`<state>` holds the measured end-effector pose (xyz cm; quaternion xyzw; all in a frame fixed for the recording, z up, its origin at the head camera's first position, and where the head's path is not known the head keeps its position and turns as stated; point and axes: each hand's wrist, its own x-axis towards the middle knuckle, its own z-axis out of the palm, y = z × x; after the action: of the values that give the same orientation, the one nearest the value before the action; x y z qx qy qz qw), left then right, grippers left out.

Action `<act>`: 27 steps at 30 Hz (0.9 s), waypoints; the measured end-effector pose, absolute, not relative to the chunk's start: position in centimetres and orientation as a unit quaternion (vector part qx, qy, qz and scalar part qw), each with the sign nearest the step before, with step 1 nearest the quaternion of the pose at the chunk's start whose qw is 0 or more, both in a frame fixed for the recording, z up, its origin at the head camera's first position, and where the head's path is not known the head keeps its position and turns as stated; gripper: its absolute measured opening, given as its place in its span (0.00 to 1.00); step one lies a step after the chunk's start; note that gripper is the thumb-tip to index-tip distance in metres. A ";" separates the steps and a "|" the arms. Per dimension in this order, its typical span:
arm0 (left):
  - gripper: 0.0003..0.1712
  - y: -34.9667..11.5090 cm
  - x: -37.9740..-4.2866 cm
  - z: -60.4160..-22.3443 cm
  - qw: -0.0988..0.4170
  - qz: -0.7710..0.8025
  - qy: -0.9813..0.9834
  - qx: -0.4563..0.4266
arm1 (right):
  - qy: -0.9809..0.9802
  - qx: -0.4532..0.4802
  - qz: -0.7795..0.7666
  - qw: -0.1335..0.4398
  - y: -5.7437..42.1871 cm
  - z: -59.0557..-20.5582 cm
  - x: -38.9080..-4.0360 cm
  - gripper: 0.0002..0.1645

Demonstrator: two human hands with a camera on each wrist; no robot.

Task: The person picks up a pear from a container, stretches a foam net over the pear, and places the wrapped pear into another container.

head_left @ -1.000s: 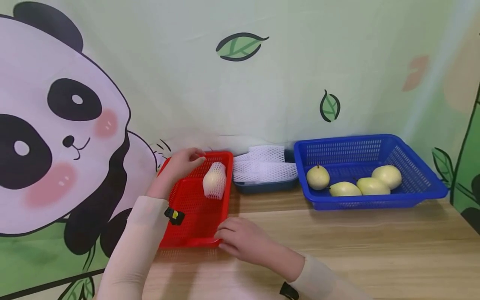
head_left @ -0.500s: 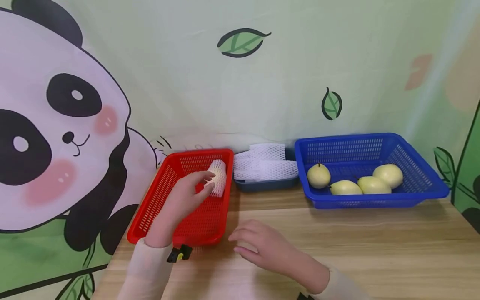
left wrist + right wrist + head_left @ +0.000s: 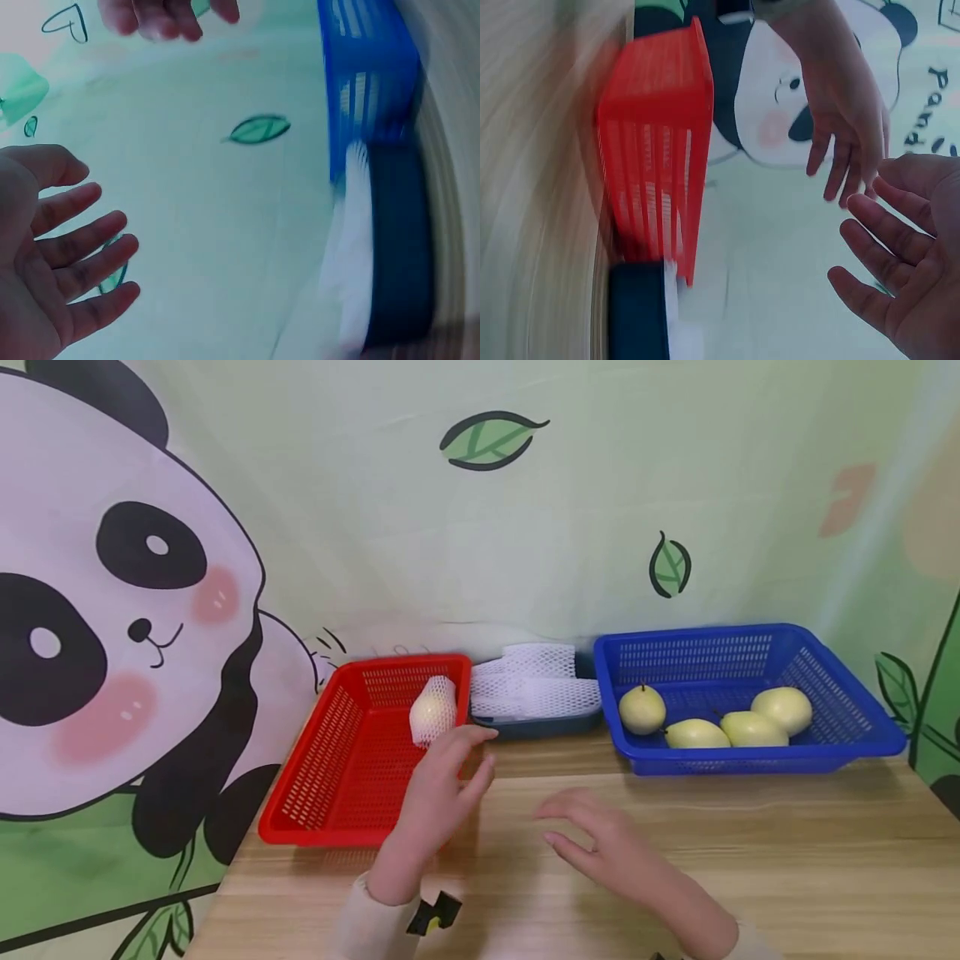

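wood-grained table (image 3: 525,902) lies below the left hand (image 3: 441,789), near the red basket (image 3: 367,756), and right hand (image 3: 602,842), both relaxed and empty.

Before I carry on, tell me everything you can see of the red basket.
The red basket is rectangular and plastic-looking, with slotted walls and a rim. It sits upright on the table, beside the dark tray. One net-wrapped fruit lies inside, towards its far right corner. The left hand hangs above its right side, apart from it.
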<state>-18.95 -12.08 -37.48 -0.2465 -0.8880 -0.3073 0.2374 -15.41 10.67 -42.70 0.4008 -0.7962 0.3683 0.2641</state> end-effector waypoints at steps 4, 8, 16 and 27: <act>0.16 -10.7 -18.7 -38.6 0.244 -0.324 -0.874 -0.266 | -0.789 0.379 0.387 0.290 12.5 -42.7 -15.5 0.09; 0.17 -9.3 -18.6 -39.7 0.230 -0.325 -0.873 -0.283 | -0.776 0.366 0.399 0.323 14.1 -42.2 -16.1 0.20; 0.19 -6.7 -19.2 -40.8 0.188 -0.294 -0.881 -0.319 | -0.851 0.298 0.329 0.280 18.0 -38.4 -17.6 0.12; 0.20 -3.8 -20.3 -40.7 0.196 -0.253 -0.872 -0.370 | -0.953 0.173 0.243 0.058 24.1 -31.8 -22.5 0.25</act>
<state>-20.27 -3.82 -40.68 -0.3702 -0.8723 -0.2526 0.1955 -22.51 24.06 -31.81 0.1728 -0.9528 0.2430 0.0581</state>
